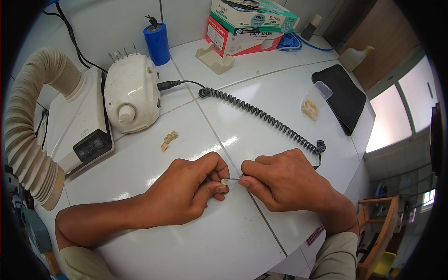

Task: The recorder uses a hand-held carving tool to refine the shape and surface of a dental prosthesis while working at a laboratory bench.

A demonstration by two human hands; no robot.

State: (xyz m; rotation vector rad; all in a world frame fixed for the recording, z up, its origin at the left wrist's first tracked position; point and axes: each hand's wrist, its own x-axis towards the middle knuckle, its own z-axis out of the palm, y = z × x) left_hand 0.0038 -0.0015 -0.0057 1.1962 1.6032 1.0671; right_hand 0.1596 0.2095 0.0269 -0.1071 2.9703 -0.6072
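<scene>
Near the middle of the tiled worktop, my left hand (186, 189) pinches a small ivory-coloured dental crown (225, 182) between thumb and fingertips. My right hand (287, 182) is closed around a rotary handpiece, whose body is mostly hidden by the fingers. Its thin metal bur (234, 179) points left and meets the crown, or comes very close to it. A black coiled cord (261, 114) runs from behind my right hand to a white control unit (133, 93). Beyond my left hand lies a dental bridge (170, 139) of several joined ivory-coloured teeth.
A dust extractor (70, 121) with a ribbed hose (28, 140) stands at the left. Farther back are a blue cylinder (157, 44), stacked boxes (247, 37) and a beige holder (214, 59). A clear container (317, 95) of tooth pieces sits beside a black pouch (345, 93).
</scene>
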